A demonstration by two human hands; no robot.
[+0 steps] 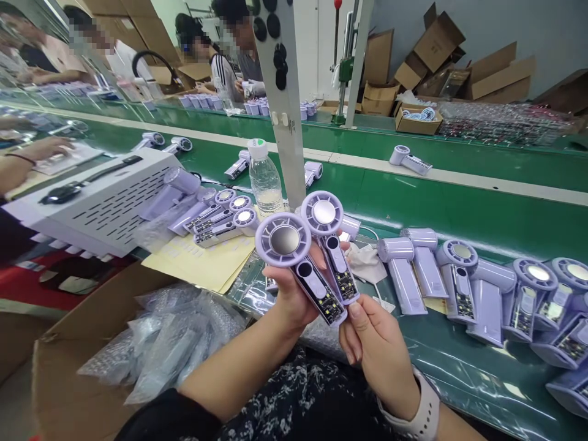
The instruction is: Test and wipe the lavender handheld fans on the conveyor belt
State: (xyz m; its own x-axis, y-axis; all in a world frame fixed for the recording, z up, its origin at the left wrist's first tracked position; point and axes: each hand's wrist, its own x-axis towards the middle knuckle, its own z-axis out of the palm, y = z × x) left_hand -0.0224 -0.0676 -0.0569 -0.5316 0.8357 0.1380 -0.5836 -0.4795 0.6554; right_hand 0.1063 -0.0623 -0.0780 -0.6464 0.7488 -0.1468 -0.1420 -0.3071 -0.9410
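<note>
My left hand [294,300] is closed around two lilac handheld fans, held side by side with their round heads up. The nearer handheld fan [283,240] overlaps the farther one [323,212]. Both handles lack a front cover, so circuit boards show below a button panel. My right hand [374,343], with a pale watch strap at the wrist, pinches the bottom end of the farther fan's handle. Some left fingers are hidden behind the fans. On the bench to the right lie several more lilac fans [459,275], some face up with boards exposed, others face down.
A water bottle [265,177] stands behind the fans, beside a metal post [282,104]. More fans rest on yellow paper [225,263] near a white vented box [105,196]. Below left, a cardboard carton [59,361] holds bubble-wrap bags [169,337]. Co-workers sit across the green conveyor belt [496,211].
</note>
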